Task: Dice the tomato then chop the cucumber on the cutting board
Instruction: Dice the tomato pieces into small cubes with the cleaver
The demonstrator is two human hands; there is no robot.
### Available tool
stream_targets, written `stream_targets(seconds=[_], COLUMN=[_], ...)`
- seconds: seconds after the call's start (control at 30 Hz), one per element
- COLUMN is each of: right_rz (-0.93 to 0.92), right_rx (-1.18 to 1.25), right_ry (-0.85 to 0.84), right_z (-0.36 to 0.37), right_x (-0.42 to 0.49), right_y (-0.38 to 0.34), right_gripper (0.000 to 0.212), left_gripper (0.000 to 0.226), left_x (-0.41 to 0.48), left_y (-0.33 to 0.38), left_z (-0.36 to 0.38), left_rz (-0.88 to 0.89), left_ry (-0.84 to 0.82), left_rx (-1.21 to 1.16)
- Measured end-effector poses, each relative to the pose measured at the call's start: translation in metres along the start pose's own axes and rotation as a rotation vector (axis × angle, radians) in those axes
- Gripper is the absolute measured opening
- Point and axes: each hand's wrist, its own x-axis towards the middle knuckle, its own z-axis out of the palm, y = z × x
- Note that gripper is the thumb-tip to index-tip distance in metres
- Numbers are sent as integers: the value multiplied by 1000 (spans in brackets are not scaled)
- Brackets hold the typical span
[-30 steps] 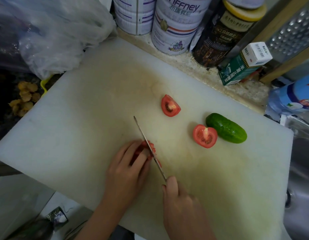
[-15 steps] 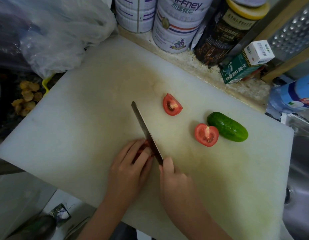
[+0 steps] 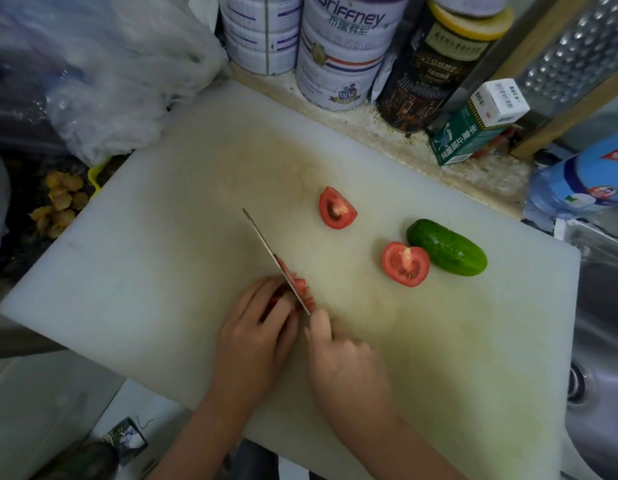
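Upright again, the thin steel knife (image 3: 277, 261) points up-left, gripped by the right hand (image 3: 342, 362); the left hand (image 3: 255, 337) curls its fingers over red diced tomato pieces (image 3: 302, 289).

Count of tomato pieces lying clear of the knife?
2: a wedge at mid-board, and a half beside the cucumber. Diced bits at the knife, under the left hand, are partly hidden.

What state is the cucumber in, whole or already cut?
Whole. The cucumber lies uncut on the cutting board beside a tomato half, both rounded ends intact.
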Motion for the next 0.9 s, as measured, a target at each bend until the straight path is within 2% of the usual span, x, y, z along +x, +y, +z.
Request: stream_targets(seconds=[0.07, 0.1, 0.2, 0.23, 0.47, 0.73, 0.8, 0.9], right_rz=[-2, -9, -26, -29, -55, -80, -110, -172], right_rx=[28, 36, 75, 100, 302, 362, 374, 299], right_ry=[-31, -27, 4, -4, 2, 33, 36, 23], right_z=[-1, -4, -11, -15, -34, -34, -32, -29], right_x=[-8, -10, -10, -8, -12, -10, -11, -9], right_y=[6, 8, 12, 13, 29, 49, 52, 57], right_gripper=[52, 47, 12, 11, 28, 40, 40, 40], left_gripper=[18, 17, 15, 14, 22, 41, 39, 29], left_x=[1, 2, 2, 3, 5, 17, 22, 26], left_y=[1, 1, 1, 1, 3, 11, 15, 21], left_z=[-1, -2, -2, -2, -9, -31, -38, -51], left_rz=[0, -2, -9, -12, -75, -245, -255, -231], left_ry=[-7, -12, -16, -17, -75, -155, -110, 105], left_rx=[6, 5, 0, 0, -99, -263, -244, -168])
